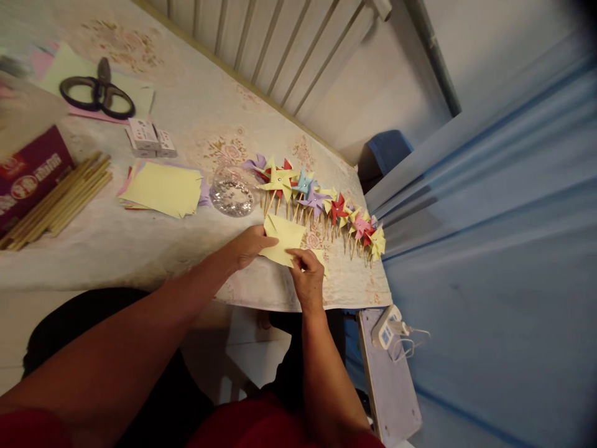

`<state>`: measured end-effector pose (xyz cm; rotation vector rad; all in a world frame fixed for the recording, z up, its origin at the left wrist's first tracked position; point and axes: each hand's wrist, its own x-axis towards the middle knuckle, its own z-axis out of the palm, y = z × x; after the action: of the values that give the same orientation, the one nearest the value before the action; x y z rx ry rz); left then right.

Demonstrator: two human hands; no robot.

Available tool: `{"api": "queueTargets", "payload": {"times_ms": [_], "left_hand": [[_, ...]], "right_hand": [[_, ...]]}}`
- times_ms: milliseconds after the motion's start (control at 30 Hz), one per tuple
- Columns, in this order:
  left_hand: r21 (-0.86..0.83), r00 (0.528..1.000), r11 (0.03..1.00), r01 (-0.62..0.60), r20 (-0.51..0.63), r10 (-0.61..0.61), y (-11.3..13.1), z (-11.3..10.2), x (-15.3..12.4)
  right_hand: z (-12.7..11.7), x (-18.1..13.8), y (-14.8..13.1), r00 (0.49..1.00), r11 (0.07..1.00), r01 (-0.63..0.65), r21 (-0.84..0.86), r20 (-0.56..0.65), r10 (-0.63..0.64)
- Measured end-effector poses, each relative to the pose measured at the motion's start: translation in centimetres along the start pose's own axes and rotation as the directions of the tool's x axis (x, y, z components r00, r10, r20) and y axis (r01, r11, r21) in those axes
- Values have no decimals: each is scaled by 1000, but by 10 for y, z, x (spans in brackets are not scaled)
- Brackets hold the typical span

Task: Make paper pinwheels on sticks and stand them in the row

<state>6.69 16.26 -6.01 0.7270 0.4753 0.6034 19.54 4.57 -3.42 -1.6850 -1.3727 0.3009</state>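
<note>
A yellow paper square (282, 239) is pinched between both hands just above the table's near edge. My left hand (249, 244) grips its left side, fingers closed on the paper. My right hand (308, 277) pinches the lower right corner with thumb and fingers. Just beyond the paper lies a row of several finished paper pinwheels (321, 205) on wooden sticks, in yellow, red, blue, pink and purple.
On the cloth-covered table (140, 249) lie a stack of yellow paper squares (163, 188), a clear dish of pins (232, 194), wooden sticks (60, 202), a dark red box (28, 177), small white boxes (149, 138) and scissors (100, 93). A power strip (387, 326) sits on a stool at right.
</note>
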Motion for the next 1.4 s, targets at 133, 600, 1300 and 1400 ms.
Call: {"api": "queueTargets", "payload": {"times_ms": [133,600,1300,1400], "left_hand": [[-1,1000,1000,-1,-6,1,-2,0,1],[146,1000,989,-9,-17,11,-6,-2,3],[262,997,962,-74,19,71,-3,5,-2],[239,997,968,-74,21,71,-2,7,-4]], "right_hand": [[-1,-2,2,1000,999,4,-35,21,-3],[-2,-2,-6,954,952,-288,104,113,277],[23,3,-17,867,817,-482,316,36,497],[25,3,-17,868,823,-475,312,9,497]]}}
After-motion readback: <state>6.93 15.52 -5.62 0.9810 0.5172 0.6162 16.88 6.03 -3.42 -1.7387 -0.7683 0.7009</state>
